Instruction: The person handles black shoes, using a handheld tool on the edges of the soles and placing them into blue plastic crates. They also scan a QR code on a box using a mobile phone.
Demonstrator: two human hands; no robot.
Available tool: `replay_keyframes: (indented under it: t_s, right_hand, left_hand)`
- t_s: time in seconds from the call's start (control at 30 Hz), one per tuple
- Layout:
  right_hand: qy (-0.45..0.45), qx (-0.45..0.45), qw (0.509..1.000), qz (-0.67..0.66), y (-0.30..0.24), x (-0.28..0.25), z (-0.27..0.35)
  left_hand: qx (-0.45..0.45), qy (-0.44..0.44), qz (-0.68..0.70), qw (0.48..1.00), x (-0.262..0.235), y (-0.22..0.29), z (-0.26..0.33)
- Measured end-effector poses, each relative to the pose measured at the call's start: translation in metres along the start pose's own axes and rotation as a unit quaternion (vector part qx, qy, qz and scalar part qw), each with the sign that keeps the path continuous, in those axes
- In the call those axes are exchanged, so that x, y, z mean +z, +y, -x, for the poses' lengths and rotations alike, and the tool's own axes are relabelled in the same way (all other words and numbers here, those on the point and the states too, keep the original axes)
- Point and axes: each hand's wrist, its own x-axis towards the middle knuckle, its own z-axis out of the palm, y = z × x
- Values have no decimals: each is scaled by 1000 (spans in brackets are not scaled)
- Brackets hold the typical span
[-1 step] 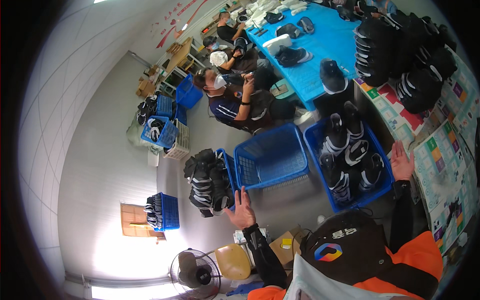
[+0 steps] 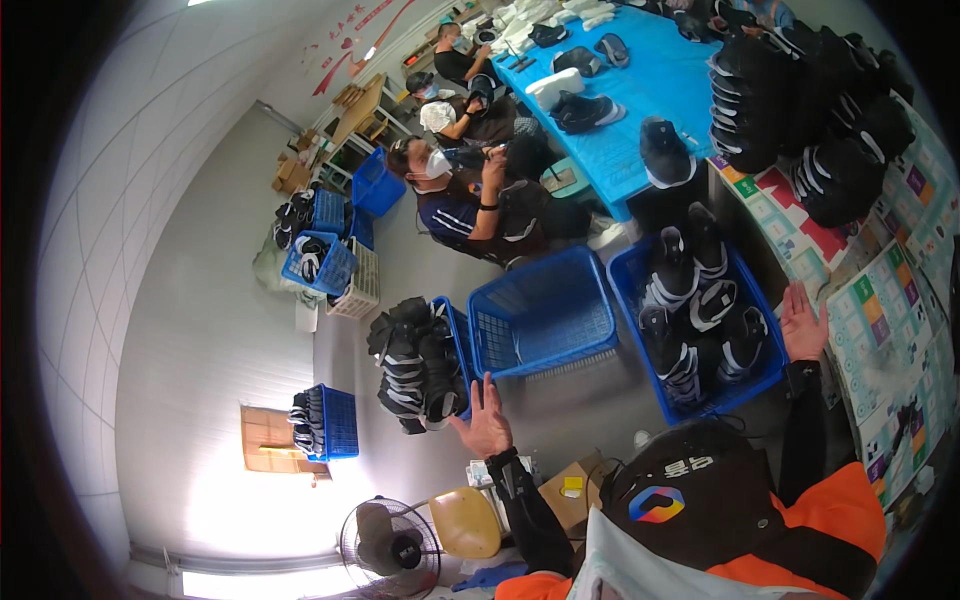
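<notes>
My left hand [image 2: 486,422] is raised with its fingers stretched and holds nothing. It is nearest to a stack of black and grey shoe uppers [image 2: 408,365] in a blue crate [image 2: 455,330]; I cannot tell whether it touches them. On the other side my right hand [image 2: 803,325] is also spread flat and bare, palm up. It appears beside the right rim of a large blue crate [image 2: 640,265], which holds several black shoes [image 2: 712,303] with grey and white trim. Between these crates stands another blue crate [image 2: 545,310] with its inner walls showing.
A blue-covered table [image 2: 640,110] carries shoes and white pieces. At right, piled black shoes [image 2: 755,100] rest on a table with printed sheets [image 2: 870,330]. A seated co-worker [image 2: 465,205] handles something dark; others sit behind. A fan [image 2: 392,545] and yellow chair [image 2: 465,522] stand nearby.
</notes>
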Motion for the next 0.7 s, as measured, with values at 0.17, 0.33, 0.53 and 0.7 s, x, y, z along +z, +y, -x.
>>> replay_keyframes:
  t_s: [0.17, 0.33, 0.53, 0.7]
  right_hand:
    - [32, 30, 998, 38, -6, -15, -5]
    - [115, 36, 992, 29, -4, -24, -1]
    - [143, 40, 988, 45, -1, -42, 0]
    - [116, 61, 991, 36, 4, -36, 1]
  left_hand:
    - [-7, -2, -50, 999, -16, -5, 3]
    - [-14, 38, -68, 997, -24, -11, 4]
    - [-24, 44, -73, 996, -29, -16, 2]
    - [-20, 57, -83, 995, -32, -16, 2]
